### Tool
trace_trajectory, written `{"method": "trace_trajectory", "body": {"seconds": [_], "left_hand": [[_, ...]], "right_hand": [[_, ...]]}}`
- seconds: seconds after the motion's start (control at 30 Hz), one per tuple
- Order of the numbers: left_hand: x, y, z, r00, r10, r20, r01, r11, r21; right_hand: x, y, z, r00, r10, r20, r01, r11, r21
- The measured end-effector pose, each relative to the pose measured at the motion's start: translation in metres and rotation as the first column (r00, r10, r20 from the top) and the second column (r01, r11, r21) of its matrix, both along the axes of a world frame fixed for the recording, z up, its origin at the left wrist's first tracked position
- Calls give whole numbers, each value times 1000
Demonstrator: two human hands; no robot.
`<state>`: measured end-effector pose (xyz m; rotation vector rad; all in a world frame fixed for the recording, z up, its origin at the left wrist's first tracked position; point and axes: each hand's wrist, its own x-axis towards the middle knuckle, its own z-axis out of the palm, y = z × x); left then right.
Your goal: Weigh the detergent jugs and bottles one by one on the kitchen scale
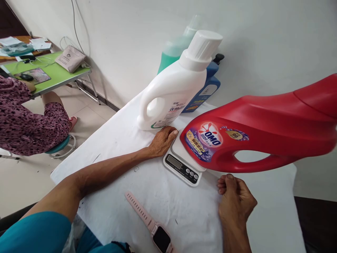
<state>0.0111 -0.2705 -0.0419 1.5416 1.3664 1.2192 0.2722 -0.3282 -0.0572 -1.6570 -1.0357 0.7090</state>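
Observation:
A small white kitchen scale (181, 168) with a dark display and buttons lies on the white cloth. On its plate stands a large red OMO detergent bottle (252, 126), which looks tilted to the right in this view. My left hand (163, 140) rests against the scale's left side, its fingers loosely curled and partly hidden, with nothing visible in it. Below the red bottle's handle, my right hand (235, 196) is a loose fist, apart from bottle and scale. A white detergent bottle (173, 88) stands just behind my left hand.
Behind the white bottle stand a blue bottle (205, 91) and a green bottle (170, 52), near the wall. A pink smartwatch (161, 237) lies at the cloth's front. At left, a seated person (34, 119) is beside a green table (55, 79) holding a mouse and pouch.

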Motion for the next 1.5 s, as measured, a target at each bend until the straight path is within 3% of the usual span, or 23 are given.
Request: {"method": "trace_trajectory", "body": {"seconds": [0.37,0.6,0.73,0.93,1.03,1.17,1.37,1.5], "left_hand": [[1,1,-4,1000,2,28,-2,1000,-6],[1,3,-7,1000,3,27,-2,1000,-9],[2,3,-7,999,7,44,-7,1000,-9],[2,5,-9,999,7,48,-6,1000,-13],[2,7,-12,998,14,61,-13,1000,-15],[1,7,-15,998,11,66,-10,1000,-12],[2,7,-12,997,7,76,-6,1000,-20],[3,6,-7,996,6,90,-3,1000,-28]], "right_hand": [[3,1,0,999,12,41,-12,1000,-6],[2,1,0,999,26,-46,-25,999,32],[5,9,24,976,-8,-219,25,997,78],[-7,36,95,975,30,-220,46,942,333],[-24,50,116,974,93,-209,5,904,427],[-41,60,128,959,199,-203,-77,870,488],[-42,52,137,937,267,-224,-184,925,332],[-52,50,134,921,234,-312,-108,922,373]]}}
